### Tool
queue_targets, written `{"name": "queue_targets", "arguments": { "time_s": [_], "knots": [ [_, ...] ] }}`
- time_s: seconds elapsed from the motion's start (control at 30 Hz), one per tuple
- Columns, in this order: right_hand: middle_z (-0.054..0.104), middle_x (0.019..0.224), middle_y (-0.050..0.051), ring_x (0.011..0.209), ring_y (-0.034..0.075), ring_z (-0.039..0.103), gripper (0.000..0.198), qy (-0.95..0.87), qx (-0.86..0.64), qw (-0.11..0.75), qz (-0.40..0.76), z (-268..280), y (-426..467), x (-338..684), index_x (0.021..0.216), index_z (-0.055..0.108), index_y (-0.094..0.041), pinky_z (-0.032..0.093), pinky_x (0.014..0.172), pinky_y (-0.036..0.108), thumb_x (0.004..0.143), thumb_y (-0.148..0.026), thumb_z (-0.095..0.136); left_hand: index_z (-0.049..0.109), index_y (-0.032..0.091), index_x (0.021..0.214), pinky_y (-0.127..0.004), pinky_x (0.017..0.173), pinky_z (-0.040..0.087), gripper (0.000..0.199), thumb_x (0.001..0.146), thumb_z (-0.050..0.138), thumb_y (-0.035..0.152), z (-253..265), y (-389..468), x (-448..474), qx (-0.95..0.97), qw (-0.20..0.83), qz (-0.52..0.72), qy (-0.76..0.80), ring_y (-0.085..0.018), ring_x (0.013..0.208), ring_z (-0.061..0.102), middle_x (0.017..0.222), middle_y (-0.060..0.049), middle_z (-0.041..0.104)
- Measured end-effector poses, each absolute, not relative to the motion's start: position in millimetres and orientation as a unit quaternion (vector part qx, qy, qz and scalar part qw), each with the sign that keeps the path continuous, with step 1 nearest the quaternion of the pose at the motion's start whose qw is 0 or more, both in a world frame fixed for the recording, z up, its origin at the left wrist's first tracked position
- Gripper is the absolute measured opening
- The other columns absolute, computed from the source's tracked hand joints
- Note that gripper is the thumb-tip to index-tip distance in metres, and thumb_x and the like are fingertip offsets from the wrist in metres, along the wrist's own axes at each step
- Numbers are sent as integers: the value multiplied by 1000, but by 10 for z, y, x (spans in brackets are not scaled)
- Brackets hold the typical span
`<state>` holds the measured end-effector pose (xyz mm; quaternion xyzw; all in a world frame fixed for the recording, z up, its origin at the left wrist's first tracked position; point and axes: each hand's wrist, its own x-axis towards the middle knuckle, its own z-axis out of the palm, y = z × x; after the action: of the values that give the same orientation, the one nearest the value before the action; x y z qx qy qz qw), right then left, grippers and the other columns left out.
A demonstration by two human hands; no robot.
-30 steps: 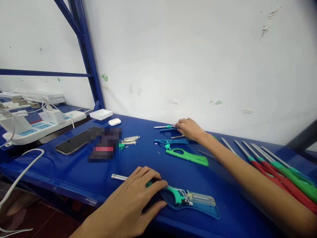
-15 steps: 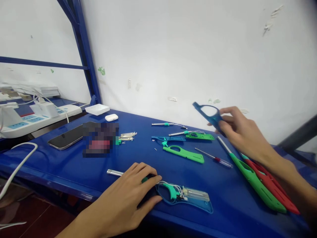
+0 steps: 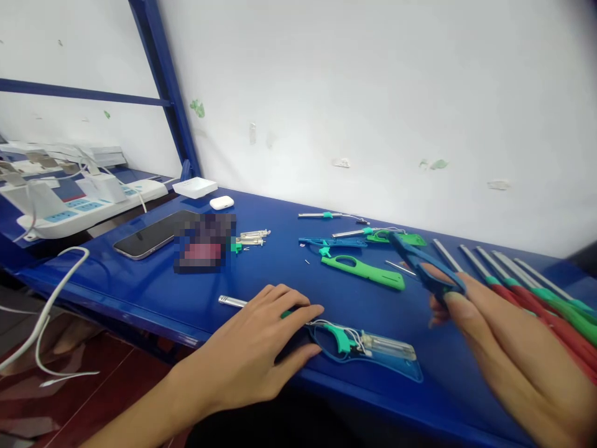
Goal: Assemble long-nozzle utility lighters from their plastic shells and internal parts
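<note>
My left hand (image 3: 268, 345) is closed around the neck end of an opened blue long-neck lighter (image 3: 401, 365) lying at the table's front. Its metal tube (image 3: 232, 302) sticks out left of my fingers; a green trigger (image 3: 344, 339), white wires and a clear fuel tank (image 3: 389, 346) lie exposed in the half-shell. My right hand (image 3: 494, 336) pinches a loose blue shell half (image 3: 436, 274) with an oval hole, in the air above the table. Beyond it lie a green shell half (image 3: 366, 272) and a screwdriver (image 3: 400, 267), its handle hidden behind my right hand.
Several red and green long-neck lighters (image 3: 573, 320) lie at the right. Further back are a blue shell (image 3: 333, 242) and a metal tube with wires (image 3: 317, 215). On the left are a phone (image 3: 153, 235), a white earbud case (image 3: 221, 203) and a power strip (image 3: 100, 205).
My right hand has come down and nearer with the blue shell half, now lower over the table. My left hand keeps its hold on the lighter. The view has shifted, showing more lighters.
</note>
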<state>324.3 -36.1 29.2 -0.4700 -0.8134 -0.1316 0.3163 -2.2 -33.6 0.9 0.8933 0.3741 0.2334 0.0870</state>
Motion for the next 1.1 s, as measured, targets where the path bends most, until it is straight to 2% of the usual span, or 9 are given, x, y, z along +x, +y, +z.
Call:
{"name": "queue_targets", "arguments": {
  "time_s": [0.17,0.3,0.43,0.53,0.77,1.1],
  "knots": [
    [71,144,-1,131,38,69,57,-828,-473,270,-132,203,-355,3216,165,39,-47,72,89,56,109,-38,44,60,21,146,-52,112,51,38,110,58,34,-9,-330,-26,895,97,233,369,-29,125,62,133,-10,68],
    [68,148,0,140,35,63,54,-826,-487,253,-128,97,-411,3275,163,44,-42,71,93,50,110,-40,43,60,24,144,-52,111,51,36,109,59,33,-2,-319,-32,896,110,227,365,-28,124,61,133,-8,66],
    [72,134,4,119,24,76,48,-842,-464,265,-76,96,-451,3229,159,51,-37,70,82,31,112,-40,46,62,26,140,-50,109,50,32,109,61,30,16,-316,-33,898,120,219,362,-27,125,60,133,-7,65],
    [72,120,3,103,17,79,45,-852,-454,258,-30,92,-457,3145,157,53,-40,66,78,22,112,-42,49,64,26,138,-49,111,49,30,109,61,29,18,-319,-30,897,123,225,360,-27,124,60,133,-7,65],
    [64,115,1,98,15,76,43,-846,-480,232,23,-31,-527,3038,154,52,-45,63,84,22,111,-51,53,67,27,137,-46,109,49,28,110,59,30,2,-297,-37,898,129,236,349,-26,120,61,131,-7,66],
    [60,113,0,93,11,75,44,-844,-480,239,-4,-64,-568,3031,156,49,-45,61,81,20,113,-50,50,70,22,133,-40,97,51,26,112,56,27,-26,-292,-44,910,95,265,305,-23,111,64,124,-8,68]
  ]
}}
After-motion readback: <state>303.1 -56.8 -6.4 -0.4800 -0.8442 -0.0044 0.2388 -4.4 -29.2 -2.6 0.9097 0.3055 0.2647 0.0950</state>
